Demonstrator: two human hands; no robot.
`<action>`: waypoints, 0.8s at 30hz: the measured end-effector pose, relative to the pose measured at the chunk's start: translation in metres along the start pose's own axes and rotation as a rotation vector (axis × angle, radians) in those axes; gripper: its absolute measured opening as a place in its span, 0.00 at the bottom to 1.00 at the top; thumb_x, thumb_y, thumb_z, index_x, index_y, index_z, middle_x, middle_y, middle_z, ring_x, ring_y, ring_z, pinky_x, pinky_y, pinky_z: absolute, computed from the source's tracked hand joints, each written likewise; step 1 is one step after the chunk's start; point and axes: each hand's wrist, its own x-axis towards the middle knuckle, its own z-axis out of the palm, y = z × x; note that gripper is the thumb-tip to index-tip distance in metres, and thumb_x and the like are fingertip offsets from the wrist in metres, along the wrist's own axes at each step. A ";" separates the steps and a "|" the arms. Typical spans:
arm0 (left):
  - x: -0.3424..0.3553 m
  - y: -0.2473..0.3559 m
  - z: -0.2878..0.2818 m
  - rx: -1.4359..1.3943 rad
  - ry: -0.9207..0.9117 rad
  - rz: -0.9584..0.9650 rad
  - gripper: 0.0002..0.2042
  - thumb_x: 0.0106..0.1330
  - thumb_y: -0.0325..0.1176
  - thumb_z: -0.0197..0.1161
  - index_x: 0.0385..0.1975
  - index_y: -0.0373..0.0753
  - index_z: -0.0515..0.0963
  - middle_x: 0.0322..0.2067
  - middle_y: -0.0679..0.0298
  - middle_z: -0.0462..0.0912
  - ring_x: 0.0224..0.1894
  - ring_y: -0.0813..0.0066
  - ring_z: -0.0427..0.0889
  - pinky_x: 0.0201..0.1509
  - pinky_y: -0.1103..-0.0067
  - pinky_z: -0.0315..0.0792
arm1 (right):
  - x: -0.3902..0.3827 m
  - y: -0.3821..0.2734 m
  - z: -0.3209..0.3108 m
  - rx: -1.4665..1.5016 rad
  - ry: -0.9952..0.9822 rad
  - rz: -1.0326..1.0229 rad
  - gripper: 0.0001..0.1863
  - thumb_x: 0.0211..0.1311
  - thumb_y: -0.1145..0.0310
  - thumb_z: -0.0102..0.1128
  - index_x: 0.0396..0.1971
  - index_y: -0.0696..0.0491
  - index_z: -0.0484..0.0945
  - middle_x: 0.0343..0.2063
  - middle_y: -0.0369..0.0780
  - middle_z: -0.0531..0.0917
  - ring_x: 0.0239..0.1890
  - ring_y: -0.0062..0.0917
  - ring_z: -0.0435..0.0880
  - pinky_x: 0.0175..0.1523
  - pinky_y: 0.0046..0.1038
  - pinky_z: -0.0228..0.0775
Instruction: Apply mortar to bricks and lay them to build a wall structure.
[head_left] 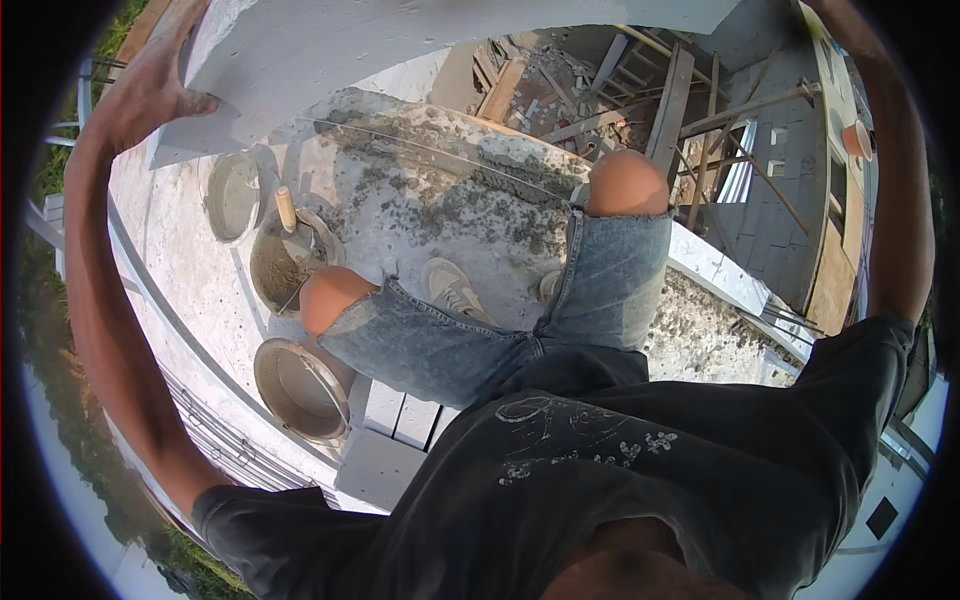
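A large pale grey-white building block (330,60) is raised across the upper part of the view, and its top runs out of the picture. My left hand (150,98) grips its left end, the thumb pressed on the face and the other fingers partly hidden. My right forearm (895,180) reaches up and leaves the picture at the upper right, so that hand does not show. Below the block, a rough mortar-covered strip (430,190) runs along the floor edge, with a thin string (430,153) stretched over it.
On the left stand a bucket of grey mix (232,197), a mortar bucket (262,270) holding a wooden-handled tool (285,208), and another bucket (300,390). White blocks (380,468) lie beside me. Beyond the edge, a lower area holds rubble and timber planks (670,100).
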 end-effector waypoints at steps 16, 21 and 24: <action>0.136 0.009 0.196 0.161 -0.175 0.254 0.51 0.38 0.20 0.74 0.67 0.47 0.54 0.54 0.56 0.71 0.59 0.55 0.70 0.65 0.66 0.68 | -0.107 0.007 0.182 0.443 0.065 0.244 0.46 0.39 0.78 0.74 0.60 0.58 0.57 0.51 0.46 0.73 0.58 0.32 0.72 0.64 0.32 0.62; 0.130 -0.002 0.250 0.159 -0.324 0.079 0.46 0.43 0.17 0.70 0.65 0.54 0.58 0.56 0.67 0.70 0.63 0.62 0.67 0.68 0.50 0.60 | -0.118 0.025 0.264 0.458 0.054 0.291 0.45 0.38 0.78 0.72 0.59 0.59 0.56 0.49 0.48 0.74 0.55 0.34 0.74 0.62 0.31 0.63; 0.120 -0.009 0.274 0.190 -0.283 0.073 0.42 0.47 0.15 0.66 0.64 0.56 0.60 0.57 0.70 0.69 0.64 0.65 0.65 0.67 0.42 0.57 | -0.122 0.034 0.302 0.502 0.025 0.321 0.45 0.37 0.78 0.74 0.58 0.58 0.57 0.50 0.46 0.73 0.56 0.33 0.73 0.63 0.31 0.62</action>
